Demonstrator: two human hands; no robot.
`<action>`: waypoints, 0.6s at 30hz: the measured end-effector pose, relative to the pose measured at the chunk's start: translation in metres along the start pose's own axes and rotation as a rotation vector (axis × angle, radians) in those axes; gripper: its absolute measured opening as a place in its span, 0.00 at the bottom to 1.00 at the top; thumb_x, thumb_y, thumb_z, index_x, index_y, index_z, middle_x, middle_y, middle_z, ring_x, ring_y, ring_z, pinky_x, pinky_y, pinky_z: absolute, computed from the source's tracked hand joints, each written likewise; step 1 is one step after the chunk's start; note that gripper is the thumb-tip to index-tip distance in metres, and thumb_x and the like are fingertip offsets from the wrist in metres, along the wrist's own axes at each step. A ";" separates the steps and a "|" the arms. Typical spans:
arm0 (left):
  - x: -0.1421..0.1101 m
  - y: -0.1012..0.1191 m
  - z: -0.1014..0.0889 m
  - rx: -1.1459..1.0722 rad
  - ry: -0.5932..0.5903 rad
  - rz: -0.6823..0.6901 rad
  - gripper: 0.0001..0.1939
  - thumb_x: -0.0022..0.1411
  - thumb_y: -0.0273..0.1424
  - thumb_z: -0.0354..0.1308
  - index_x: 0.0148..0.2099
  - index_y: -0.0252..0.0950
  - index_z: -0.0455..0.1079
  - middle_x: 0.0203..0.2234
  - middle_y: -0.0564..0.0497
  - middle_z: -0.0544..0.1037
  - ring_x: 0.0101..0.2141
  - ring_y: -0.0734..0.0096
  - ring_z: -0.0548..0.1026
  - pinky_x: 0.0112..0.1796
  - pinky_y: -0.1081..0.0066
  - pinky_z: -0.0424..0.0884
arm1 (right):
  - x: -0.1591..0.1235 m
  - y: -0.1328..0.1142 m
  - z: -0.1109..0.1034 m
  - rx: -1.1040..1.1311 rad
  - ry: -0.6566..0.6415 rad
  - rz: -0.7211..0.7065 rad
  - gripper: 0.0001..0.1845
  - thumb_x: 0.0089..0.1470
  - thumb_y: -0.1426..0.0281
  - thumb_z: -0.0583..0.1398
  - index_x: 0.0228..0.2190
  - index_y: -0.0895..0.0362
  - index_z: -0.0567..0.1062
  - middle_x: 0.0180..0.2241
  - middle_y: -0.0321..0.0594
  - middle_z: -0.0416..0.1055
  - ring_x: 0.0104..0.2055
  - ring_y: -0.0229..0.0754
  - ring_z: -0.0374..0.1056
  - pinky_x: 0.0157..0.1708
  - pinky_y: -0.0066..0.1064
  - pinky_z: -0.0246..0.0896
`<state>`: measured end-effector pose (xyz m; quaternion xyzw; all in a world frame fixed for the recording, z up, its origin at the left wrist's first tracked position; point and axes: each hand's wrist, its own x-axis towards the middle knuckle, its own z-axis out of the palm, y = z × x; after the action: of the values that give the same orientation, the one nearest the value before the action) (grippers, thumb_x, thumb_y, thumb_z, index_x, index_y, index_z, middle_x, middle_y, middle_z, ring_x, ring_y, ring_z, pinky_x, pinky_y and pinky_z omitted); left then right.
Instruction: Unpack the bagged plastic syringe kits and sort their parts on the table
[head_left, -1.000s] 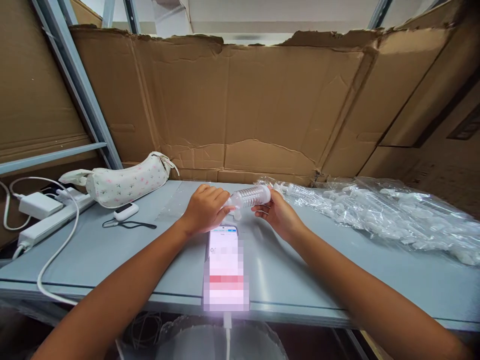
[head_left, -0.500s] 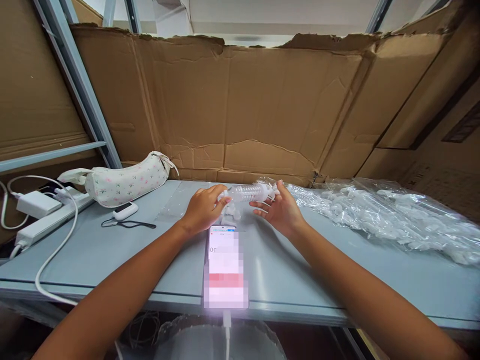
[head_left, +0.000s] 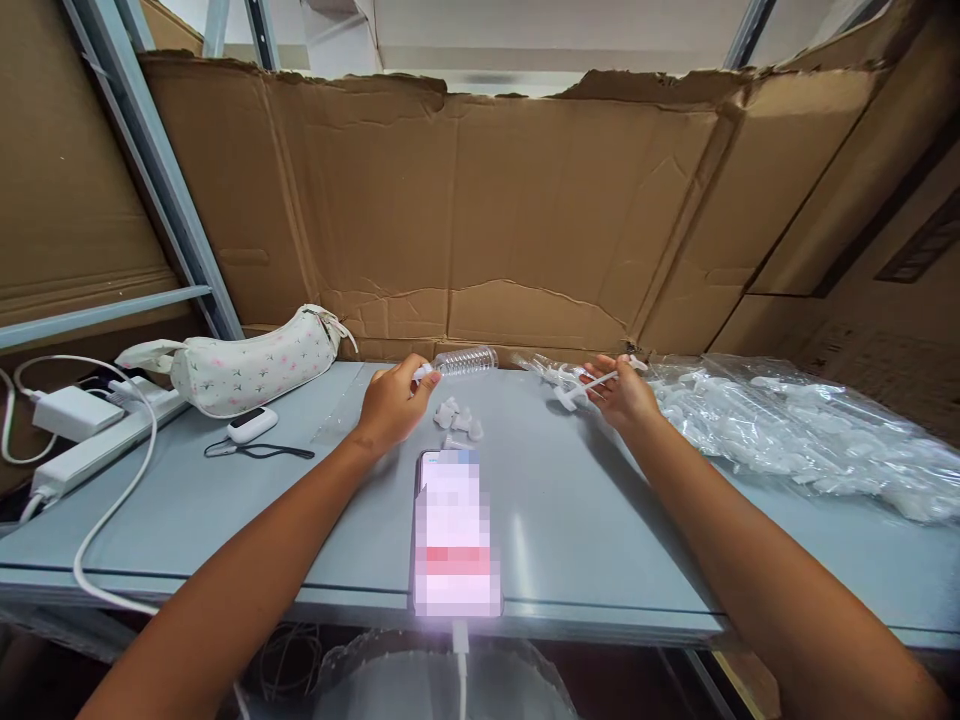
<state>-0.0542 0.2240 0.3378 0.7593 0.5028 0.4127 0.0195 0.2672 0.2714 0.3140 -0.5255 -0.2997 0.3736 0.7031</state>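
My left hand (head_left: 394, 405) is pinching a clear plastic bottle (head_left: 465, 361) firmly at its neck, while my right hand (head_left: 619, 392), well apart, is gripping a thin white plastic part (head_left: 592, 383) between its fingers. Small white plastic pieces (head_left: 459, 420) are lying just right of my left hand, and a clear plastic bag (head_left: 780, 420) is lying beside my right.

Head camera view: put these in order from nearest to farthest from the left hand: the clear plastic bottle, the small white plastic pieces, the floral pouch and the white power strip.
1. Clear plastic bottle: held in the left hand, sticking out to its right.
2. Small white plastic pieces: on the table, just right of the hand.
3. Floral pouch: on the table, to the hand's left.
4. White power strip: farther left, along the table's left side.
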 end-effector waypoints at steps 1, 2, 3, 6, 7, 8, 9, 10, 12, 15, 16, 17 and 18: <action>0.000 0.000 0.000 0.004 -0.003 -0.003 0.11 0.64 0.39 0.47 0.35 0.39 0.65 0.22 0.55 0.71 0.27 0.67 0.69 0.34 0.70 0.60 | 0.004 -0.002 -0.002 -0.030 0.039 -0.030 0.20 0.59 0.53 0.47 0.31 0.53 0.69 0.27 0.38 0.71 0.25 0.37 0.67 0.25 0.29 0.59; 0.000 0.000 0.000 0.007 -0.007 -0.002 0.11 0.64 0.39 0.47 0.35 0.39 0.65 0.23 0.55 0.72 0.27 0.68 0.69 0.34 0.70 0.60 | 0.007 -0.003 -0.002 -0.062 0.073 -0.066 0.21 0.58 0.51 0.47 0.32 0.53 0.69 0.27 0.38 0.71 0.23 0.36 0.66 0.24 0.28 0.57; 0.000 0.000 0.000 0.011 -0.007 0.001 0.11 0.64 0.40 0.47 0.35 0.39 0.65 0.23 0.55 0.72 0.27 0.68 0.69 0.35 0.69 0.60 | 0.009 -0.004 0.000 -0.096 0.097 -0.107 0.23 0.58 0.51 0.46 0.33 0.54 0.69 0.27 0.38 0.70 0.23 0.36 0.64 0.23 0.28 0.56; -0.001 0.000 -0.001 0.017 0.007 0.015 0.11 0.64 0.39 0.46 0.37 0.39 0.65 0.24 0.55 0.73 0.27 0.68 0.70 0.37 0.69 0.61 | 0.008 -0.007 0.013 -0.212 0.092 -0.245 0.24 0.59 0.51 0.46 0.35 0.55 0.71 0.27 0.36 0.68 0.22 0.34 0.61 0.23 0.27 0.52; -0.001 0.000 -0.001 0.019 0.019 0.017 0.11 0.64 0.39 0.46 0.37 0.39 0.65 0.24 0.55 0.73 0.27 0.68 0.70 0.37 0.68 0.61 | 0.007 -0.007 0.020 -0.255 0.063 -0.286 0.23 0.58 0.51 0.47 0.35 0.55 0.72 0.27 0.36 0.67 0.22 0.34 0.60 0.22 0.27 0.52; -0.001 0.000 -0.001 0.021 0.031 0.018 0.11 0.64 0.39 0.46 0.38 0.39 0.65 0.25 0.55 0.74 0.28 0.68 0.70 0.37 0.68 0.61 | 0.005 -0.006 0.028 -0.299 0.023 -0.319 0.23 0.58 0.51 0.49 0.36 0.55 0.73 0.25 0.35 0.67 0.21 0.34 0.60 0.22 0.27 0.51; -0.001 -0.001 0.000 0.025 0.042 0.019 0.11 0.64 0.39 0.46 0.38 0.40 0.65 0.25 0.55 0.74 0.28 0.67 0.70 0.38 0.68 0.61 | 0.004 -0.006 0.037 -0.342 -0.024 -0.342 0.22 0.57 0.52 0.50 0.36 0.55 0.73 0.24 0.34 0.66 0.21 0.34 0.60 0.22 0.27 0.51; -0.001 -0.001 0.000 0.030 0.050 0.018 0.10 0.65 0.39 0.46 0.39 0.40 0.65 0.25 0.55 0.74 0.28 0.67 0.71 0.38 0.67 0.61 | 0.002 -0.004 0.047 -0.384 -0.076 -0.354 0.21 0.57 0.52 0.52 0.36 0.55 0.73 0.22 0.34 0.65 0.20 0.34 0.60 0.22 0.27 0.51; -0.001 -0.003 0.000 0.045 0.060 0.012 0.11 0.65 0.38 0.46 0.40 0.40 0.65 0.24 0.54 0.74 0.29 0.66 0.71 0.39 0.67 0.61 | 0.001 0.000 0.070 -0.460 -0.184 -0.344 0.19 0.57 0.55 0.54 0.36 0.56 0.74 0.21 0.33 0.65 0.18 0.34 0.60 0.22 0.27 0.53; 0.001 -0.005 0.001 0.072 0.076 -0.003 0.11 0.65 0.38 0.46 0.43 0.39 0.65 0.24 0.53 0.74 0.31 0.64 0.72 0.39 0.66 0.62 | 0.004 0.009 0.105 -0.552 -0.323 -0.264 0.15 0.58 0.60 0.55 0.37 0.59 0.74 0.26 0.36 0.69 0.23 0.35 0.66 0.26 0.29 0.61; 0.001 -0.006 0.000 0.079 0.080 -0.011 0.11 0.65 0.38 0.47 0.44 0.39 0.65 0.25 0.53 0.75 0.31 0.64 0.73 0.39 0.66 0.62 | 0.006 0.012 0.115 -0.575 -0.355 -0.228 0.15 0.58 0.61 0.56 0.39 0.60 0.73 0.30 0.39 0.70 0.27 0.37 0.68 0.30 0.31 0.64; 0.002 -0.007 0.000 0.085 0.084 -0.020 0.11 0.65 0.37 0.47 0.45 0.39 0.65 0.26 0.52 0.75 0.32 0.64 0.73 0.39 0.66 0.62 | 0.008 0.016 0.124 -0.592 -0.378 -0.196 0.15 0.59 0.62 0.56 0.42 0.61 0.72 0.36 0.41 0.71 0.33 0.39 0.70 0.34 0.34 0.66; 0.003 -0.008 0.000 0.090 0.087 -0.028 0.11 0.65 0.37 0.47 0.46 0.39 0.64 0.27 0.52 0.76 0.32 0.64 0.73 0.39 0.66 0.62 | 0.011 0.019 0.132 -0.605 -0.393 -0.167 0.16 0.59 0.63 0.56 0.45 0.60 0.70 0.42 0.43 0.70 0.39 0.41 0.69 0.38 0.37 0.67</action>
<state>-0.0595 0.2299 0.3360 0.7336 0.5319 0.4218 -0.0308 0.1617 0.3514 0.3314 -0.6014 -0.5678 0.3034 0.4732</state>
